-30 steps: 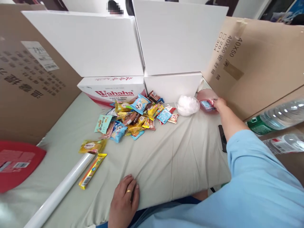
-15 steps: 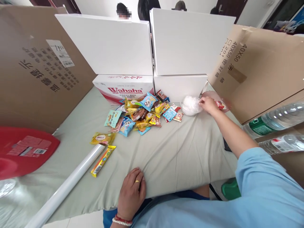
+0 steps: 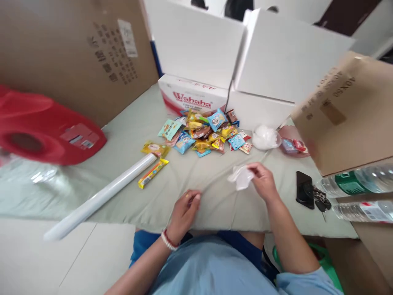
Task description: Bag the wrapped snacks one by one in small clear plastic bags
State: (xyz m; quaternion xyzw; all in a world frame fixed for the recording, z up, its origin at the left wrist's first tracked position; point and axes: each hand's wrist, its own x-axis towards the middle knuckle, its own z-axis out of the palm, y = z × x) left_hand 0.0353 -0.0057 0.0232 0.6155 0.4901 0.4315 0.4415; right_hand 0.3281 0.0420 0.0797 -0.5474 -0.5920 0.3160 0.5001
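My right hand (image 3: 263, 183) holds a thin clear plastic bag (image 3: 241, 178) over the grey-green cloth (image 3: 190, 180), near the front edge. My left hand (image 3: 183, 211) hovers just left of it, fingers curled, holding nothing I can make out. Farther back lies a pile of several small snack packets (image 3: 205, 133). To its right sits a heap of clear plastic bags (image 3: 264, 137), then a pink bowl (image 3: 291, 143) with packets inside.
A clear film roll (image 3: 104, 192) and a long yellow snack bar (image 3: 152, 173) lie at the left. A red lid (image 3: 46, 131) sits far left. White boxes (image 3: 276, 73) and cardboard (image 3: 346, 110) wall the back and right. A black phone (image 3: 304, 189) and water bottles (image 3: 356, 184) lie at the right.
My right hand pulled back from the bag heap with one plastic bag toward the front edge. My left hand lifted off the cloth and moved toward it. The view swung right and down.
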